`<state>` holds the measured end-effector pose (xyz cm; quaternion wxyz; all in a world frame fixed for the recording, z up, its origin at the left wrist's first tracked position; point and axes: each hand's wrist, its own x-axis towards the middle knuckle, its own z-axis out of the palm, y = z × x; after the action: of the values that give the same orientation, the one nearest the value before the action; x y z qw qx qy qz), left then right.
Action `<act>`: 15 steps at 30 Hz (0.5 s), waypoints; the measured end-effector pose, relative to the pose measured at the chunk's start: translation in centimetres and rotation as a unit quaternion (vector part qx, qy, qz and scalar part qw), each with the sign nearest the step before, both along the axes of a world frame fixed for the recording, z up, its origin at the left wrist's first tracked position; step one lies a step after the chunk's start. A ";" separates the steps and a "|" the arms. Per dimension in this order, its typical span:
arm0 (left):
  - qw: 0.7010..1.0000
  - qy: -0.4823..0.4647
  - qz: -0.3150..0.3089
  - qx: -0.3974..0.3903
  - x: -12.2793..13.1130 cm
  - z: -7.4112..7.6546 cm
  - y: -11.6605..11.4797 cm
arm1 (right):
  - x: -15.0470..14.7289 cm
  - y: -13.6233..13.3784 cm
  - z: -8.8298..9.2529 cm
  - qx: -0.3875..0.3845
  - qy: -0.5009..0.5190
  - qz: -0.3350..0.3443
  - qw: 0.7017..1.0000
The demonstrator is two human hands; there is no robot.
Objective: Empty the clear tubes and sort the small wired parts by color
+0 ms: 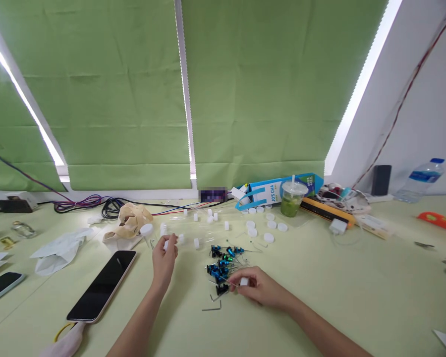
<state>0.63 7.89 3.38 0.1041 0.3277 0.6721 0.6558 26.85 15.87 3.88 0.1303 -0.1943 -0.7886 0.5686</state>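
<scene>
White piece [244, 281] sits in the right hand [259, 287], held by curled fingers, tips nearly together, just beside blue-black parts [218, 270] on the counter [319, 277]; whether they touch these parts, I cannot tell. Farther away, the left hand [163, 260] pinches a second white piece [166, 245], which its fingers partly hide.

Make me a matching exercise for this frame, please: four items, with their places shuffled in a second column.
1. Pile of small blue-and-black parts
2. Clear plastic bottle with a blue cap
3. Large black-screened phone with a pale edge
4. Clear lidded cup of green drink

A. Far right, in front of the white wall
B. Left of the left hand
C. Before the blue-and-white bag
D. Beside the right hand

Pairs: 1-D, 2-A, 3-B, 4-C
</scene>
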 end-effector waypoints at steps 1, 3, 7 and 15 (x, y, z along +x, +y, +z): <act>1.000 0.001 -0.009 0.007 0.2 -0.1 0.1 | 0.1 -0.1 0.0 0.020 -0.003 0.010 1.000; 0.999 0.005 -0.028 0.018 0.4 -0.5 0.4 | 0.4 -0.1 0.1 0.062 -0.017 0.034 0.997; 0.998 0.033 -0.040 0.047 0.2 -1.4 1.0 | 1.1 0.1 0.7 0.084 -0.019 0.048 0.995; 0.990 0.140 -0.001 0.016 -1.6 -2.7 1.6 | 1.9 2.4 0.7 0.054 0.067 -0.060 0.994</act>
<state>-1.02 9.47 0.65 0.0045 0.4191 0.6692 0.6136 28.73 18.23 4.60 0.2269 -0.1959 -0.7948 0.5277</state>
